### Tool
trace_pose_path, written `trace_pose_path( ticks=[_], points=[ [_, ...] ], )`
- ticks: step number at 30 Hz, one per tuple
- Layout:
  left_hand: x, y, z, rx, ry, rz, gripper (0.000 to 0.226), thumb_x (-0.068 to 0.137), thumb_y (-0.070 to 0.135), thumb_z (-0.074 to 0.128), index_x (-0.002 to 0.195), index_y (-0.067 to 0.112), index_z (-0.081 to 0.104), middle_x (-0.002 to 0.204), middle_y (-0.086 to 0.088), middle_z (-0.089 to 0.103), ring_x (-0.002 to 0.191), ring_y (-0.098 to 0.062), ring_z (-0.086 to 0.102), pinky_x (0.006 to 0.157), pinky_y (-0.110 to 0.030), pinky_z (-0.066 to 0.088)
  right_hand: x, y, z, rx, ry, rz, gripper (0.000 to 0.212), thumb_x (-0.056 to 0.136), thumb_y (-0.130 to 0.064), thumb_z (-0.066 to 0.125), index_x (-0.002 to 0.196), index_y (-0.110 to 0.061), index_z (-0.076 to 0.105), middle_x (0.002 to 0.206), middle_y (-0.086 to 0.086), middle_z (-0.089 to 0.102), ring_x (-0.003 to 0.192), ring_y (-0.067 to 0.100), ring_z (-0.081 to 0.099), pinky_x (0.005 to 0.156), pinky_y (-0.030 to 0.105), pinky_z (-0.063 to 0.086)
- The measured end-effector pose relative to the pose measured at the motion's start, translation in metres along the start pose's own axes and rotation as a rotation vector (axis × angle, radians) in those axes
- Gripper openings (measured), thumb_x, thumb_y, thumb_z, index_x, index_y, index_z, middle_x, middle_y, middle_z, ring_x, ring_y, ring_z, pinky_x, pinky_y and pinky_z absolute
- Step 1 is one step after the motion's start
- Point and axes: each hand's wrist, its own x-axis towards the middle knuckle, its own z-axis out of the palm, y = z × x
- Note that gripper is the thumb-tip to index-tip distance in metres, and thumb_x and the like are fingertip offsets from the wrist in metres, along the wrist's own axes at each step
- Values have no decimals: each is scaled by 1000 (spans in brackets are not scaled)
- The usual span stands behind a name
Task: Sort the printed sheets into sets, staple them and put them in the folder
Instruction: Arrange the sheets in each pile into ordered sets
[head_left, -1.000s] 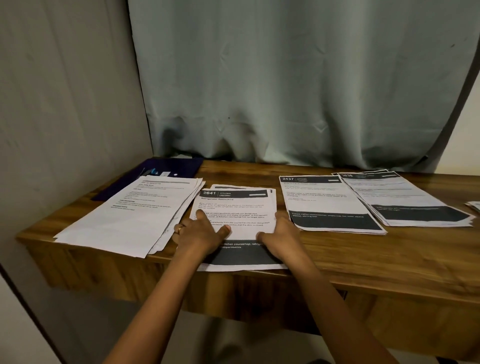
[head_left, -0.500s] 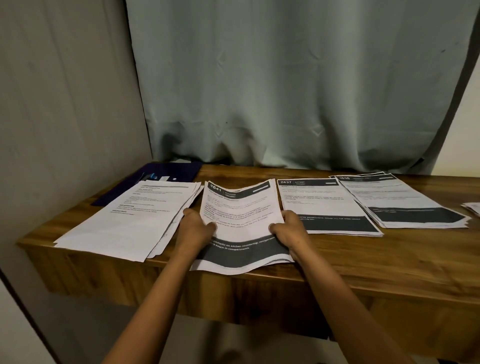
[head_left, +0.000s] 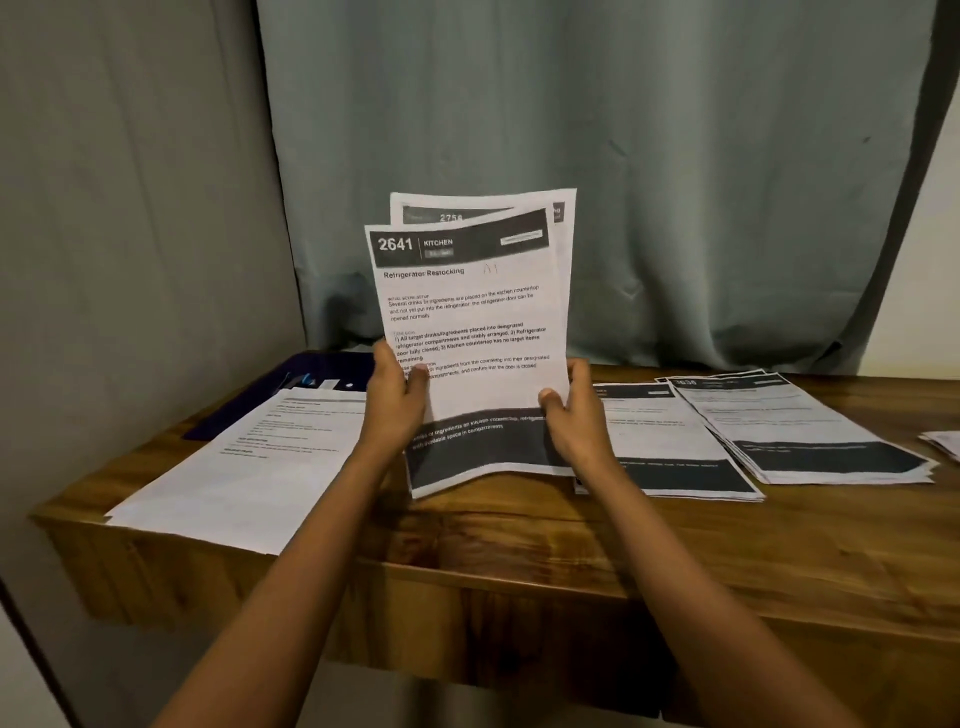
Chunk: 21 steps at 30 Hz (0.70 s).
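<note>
Left hand (head_left: 396, 410) and right hand (head_left: 577, 423) each clamp one side edge of the held set (head_left: 475, 322), thumbs on the printed front and fingers wrapped behind. Both forearms extend forward, roughly parallel, with the hands level and apart by the width of the paper. The held set stands nearly upright above the worktop (head_left: 571, 551); its front page is headed 2641, and a rear sheet (head_left: 451, 207) headed 2758 sits offset above it. Whether the lower edge touches the worktop cannot be determined. Sorting appears well advanced: a left pile (head_left: 249, 457), a middle pile (head_left: 670, 441) and a right pile (head_left: 815, 431) lie flat, side by side, and a few more sheets (head_left: 944, 442) show at the right border. No staple is visible on the held set, and no stapler can be identified. The folder (head_left: 291, 382) lies at the rear left, partly under the left pile. Stapling and filing are judged to remain.
</note>
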Motion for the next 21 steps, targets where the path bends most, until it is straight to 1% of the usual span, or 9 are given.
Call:
trace_pose_path(
  ticks=[3,5,8,9,11,13,17,19,21],
  points=[
    [1,-8,1,3,-26,47,34,99,17,49,126,2,35,135,-8,53,116,-20,54,73,-8,42,1,8,5,-39,-69,26,38,97,-7,48,132,-7,33,135,11,53,122,29,51,90,27,40],
    [-1,-11,0,-43,-42,50,42,98,27,50,131,7,35,132,-2,54,114,-15,54,75,-8,45,2,12,5,-45,-101,40,43,96,-7,50,134,-9,29,135,9,52,123,29,50,90,30,40],
    [-2,-9,-2,-113,-16,38,42,98,30,48,132,9,34,127,1,55,111,-13,55,88,-23,50,4,12,5,48,-73,85,46,96,-5,50,137,-15,33,136,5,52,122,24,49,96,36,42],
    [-1,-7,-3,-120,7,44,39,99,28,46,130,7,35,125,0,55,109,-13,56,88,-23,51,4,12,6,100,-43,99,45,95,-3,49,137,-16,37,135,4,53,121,20,49,98,35,41],
    [0,-4,-2,-106,52,58,31,101,21,43,126,3,36,121,-1,54,106,-13,54,77,-8,49,5,11,8,168,16,114,44,95,0,48,135,-16,43,133,4,55,121,19,50,102,36,42],
    [2,0,-1,-95,70,60,29,102,18,41,125,1,36,119,2,52,104,-11,53,67,-2,45,7,10,8,188,16,118,44,94,2,48,134,-14,44,133,5,56,124,22,50,104,38,42],
    [8,8,-7,-127,53,101,37,99,28,48,126,5,36,117,5,55,97,-3,56,66,-1,45,15,4,6,185,-26,133,46,91,-4,59,132,-15,43,130,4,57,118,21,54,101,39,46],
    [12,14,-11,-145,61,106,34,98,29,49,123,11,35,113,8,55,89,7,56,65,-1,45,22,-1,2,236,4,93,44,90,-11,63,128,-14,41,125,4,59,109,16,56,96,36,48],
    [17,23,-15,-163,63,114,30,98,29,48,120,17,31,109,13,55,86,12,57,65,-3,46,29,-9,0,263,27,57,41,93,-17,60,127,-15,38,124,4,59,107,16,57,95,37,49]
  ],
)
